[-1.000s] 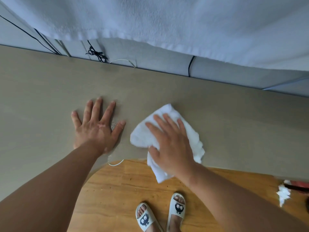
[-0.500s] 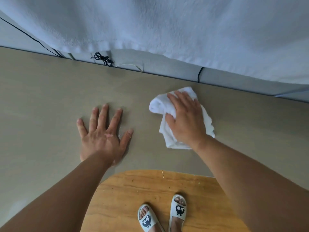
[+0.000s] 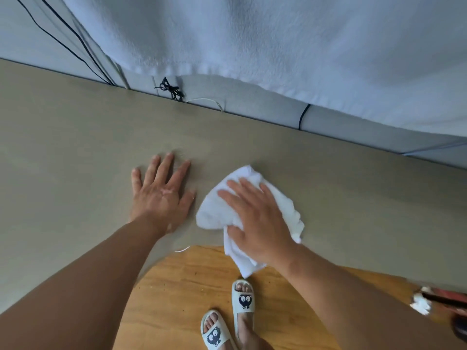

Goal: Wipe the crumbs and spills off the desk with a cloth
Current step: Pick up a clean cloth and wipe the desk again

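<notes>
- The right hand [image 3: 257, 221] lay over the white cloth [image 3: 214, 213] and hid its middle.
- The left hand [image 3: 161, 195] was blurred at the fingertips.
- By the right edge, a crumpled white wad [image 3: 420, 303] was too blurred to identify.
- Beside it, a dark-and-red object [image 3: 452, 298] was cut off.
- The hanging white fabric [image 3: 252, 34] ran past the top edge.

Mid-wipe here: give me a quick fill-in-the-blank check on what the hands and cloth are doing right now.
1. The right hand presses a white ____ down on the desk.
2. The left hand rests on the desk with its fingers ____.
3. The thing being pressed lies to the ____ of the left hand.
Missing words: cloth; spread; right.
</notes>
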